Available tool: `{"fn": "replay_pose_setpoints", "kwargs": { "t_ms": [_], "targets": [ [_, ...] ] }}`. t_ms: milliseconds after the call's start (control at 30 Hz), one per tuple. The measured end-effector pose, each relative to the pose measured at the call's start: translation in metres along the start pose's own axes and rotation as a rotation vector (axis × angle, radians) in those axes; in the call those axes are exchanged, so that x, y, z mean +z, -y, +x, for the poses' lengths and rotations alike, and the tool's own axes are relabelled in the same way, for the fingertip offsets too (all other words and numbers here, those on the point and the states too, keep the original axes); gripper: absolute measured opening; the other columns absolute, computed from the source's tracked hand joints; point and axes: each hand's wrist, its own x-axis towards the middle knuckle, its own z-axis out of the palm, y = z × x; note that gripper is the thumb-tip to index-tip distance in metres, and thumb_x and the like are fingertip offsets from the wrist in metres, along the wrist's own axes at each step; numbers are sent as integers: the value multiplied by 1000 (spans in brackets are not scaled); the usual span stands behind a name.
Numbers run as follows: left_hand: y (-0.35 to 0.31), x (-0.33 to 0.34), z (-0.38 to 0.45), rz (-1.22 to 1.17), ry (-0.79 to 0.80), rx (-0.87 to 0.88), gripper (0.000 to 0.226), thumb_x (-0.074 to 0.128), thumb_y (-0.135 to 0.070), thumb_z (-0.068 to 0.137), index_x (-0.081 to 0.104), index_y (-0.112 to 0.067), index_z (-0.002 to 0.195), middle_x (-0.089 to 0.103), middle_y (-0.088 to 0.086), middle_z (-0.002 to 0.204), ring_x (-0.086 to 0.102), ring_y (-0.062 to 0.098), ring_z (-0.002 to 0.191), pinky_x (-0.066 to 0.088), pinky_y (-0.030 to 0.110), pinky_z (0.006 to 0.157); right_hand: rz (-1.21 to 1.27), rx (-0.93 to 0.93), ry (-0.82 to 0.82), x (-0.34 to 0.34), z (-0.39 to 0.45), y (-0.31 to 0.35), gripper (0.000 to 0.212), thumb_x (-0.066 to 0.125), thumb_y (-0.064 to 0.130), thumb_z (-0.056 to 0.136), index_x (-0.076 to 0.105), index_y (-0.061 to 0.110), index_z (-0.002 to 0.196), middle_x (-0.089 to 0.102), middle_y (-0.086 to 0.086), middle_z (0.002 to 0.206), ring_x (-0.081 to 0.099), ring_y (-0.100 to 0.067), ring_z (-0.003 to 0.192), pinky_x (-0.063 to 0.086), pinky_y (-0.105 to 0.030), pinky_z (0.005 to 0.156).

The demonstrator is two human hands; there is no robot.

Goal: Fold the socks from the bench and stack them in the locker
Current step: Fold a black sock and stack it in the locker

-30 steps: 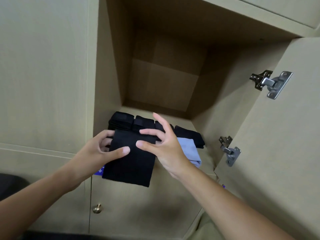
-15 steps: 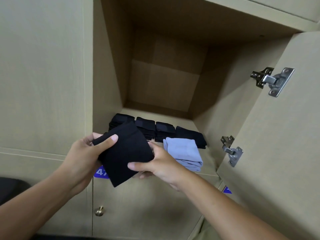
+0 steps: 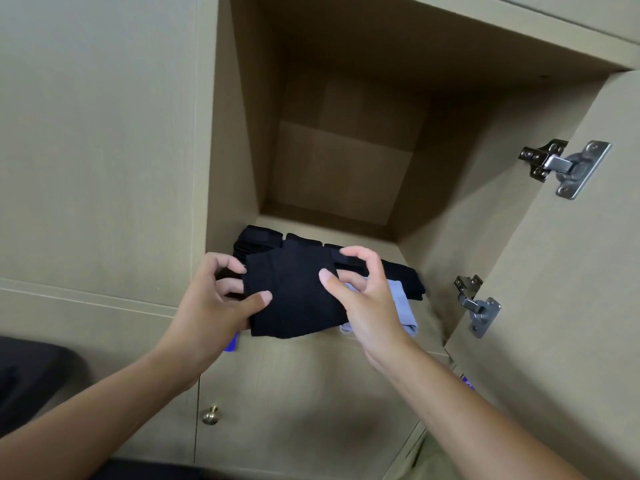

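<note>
Black folded sock [image 3: 294, 299]; light-blue sock [image 3: 401, 303]; beige locker [image 3: 235, 168]; brass knob [image 3: 210, 415].

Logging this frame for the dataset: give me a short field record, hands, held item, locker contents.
left hand: grips the black sock's left edge
right hand: pinches its right edge
black sock: folded, held at the locker's front edge
locker: door open
inside: row of folded black socks, light blue sock in front
</note>
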Motion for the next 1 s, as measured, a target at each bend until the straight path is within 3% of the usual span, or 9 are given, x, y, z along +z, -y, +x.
{"fn": "replay_pose_setpoints", "kwargs": {
  "t_ms": [100, 167, 267, 400, 500, 600, 833, 1000],
  "targets": [
    [0, 3, -1, 24, 28, 27, 33, 73, 2, 89, 48, -12, 106, 70, 6, 82, 72, 24, 70, 61, 44, 70, -72, -57, 191, 0, -3, 6, 31, 75, 19, 91, 67, 33, 117, 72, 11, 113, 66, -4, 111, 51, -25, 95],
    [4, 2, 0, 66, 65, 41, 30, 73, 0, 90, 49, -15, 103, 69, -3, 78, 72, 19, 63, 55, 50, 71, -180, -57, 256, -1, -3, 9, 32, 78, 19, 88, 71, 37, 114, 71, 12, 118, 64, -7, 116, 51, -36, 104],
    [7, 0, 2, 126, 94, 72, 31, 73, -2, 90, 51, -19, 103, 72, 0, 91, 72, 28, 67, 60, 57, 76, -288, -65, 174, -11, 7, 21, 32, 78, 16, 85, 75, 38, 108, 72, -3, 114, 68, -24, 106, 52, -53, 102],
    [12, -7, 4, 304, 157, 121, 32, 75, -16, 90, 52, -29, 108, 70, -4, 103, 74, 26, 76, 61, 44, 74, -343, -152, 54, -45, 45, 44, 33, 80, 10, 83, 76, 31, 109, 74, 13, 111, 67, -6, 107, 52, -35, 104],
    [20, -15, 8, 440, 212, 130, 30, 76, -29, 89, 54, -36, 107, 69, -15, 101, 73, 19, 78, 59, 38, 76, -354, -135, -62, -77, 81, 55, 31, 80, 7, 83, 76, 27, 107, 74, 5, 113, 69, -11, 105, 56, -26, 91],
    [23, -20, 10, 532, 227, 162, 25, 74, -33, 90, 54, -37, 105, 69, -16, 98, 65, 6, 70, 50, 23, 65, -350, -87, -151, -102, 109, 57, 30, 80, 5, 83, 75, 26, 104, 73, -3, 112, 69, -17, 100, 51, -15, 75],
    [25, -27, 14, 632, 225, 189, 24, 72, -36, 91, 52, -40, 105, 68, -15, 99, 65, 5, 71, 46, 22, 63, -425, 4, -191, -131, 149, 44, 27, 77, 3, 85, 73, 26, 99, 71, -10, 118, 65, -25, 112, 50, -27, 91],
    [25, -29, 14, 655, 228, 197, 22, 71, -33, 93, 53, -37, 105, 67, -14, 100, 66, 11, 65, 46, 16, 58, -583, 77, -161, -135, 162, 33, 31, 67, -4, 92, 72, 19, 112, 62, -11, 123, 55, -24, 113, 43, -27, 88]
  ]
}}
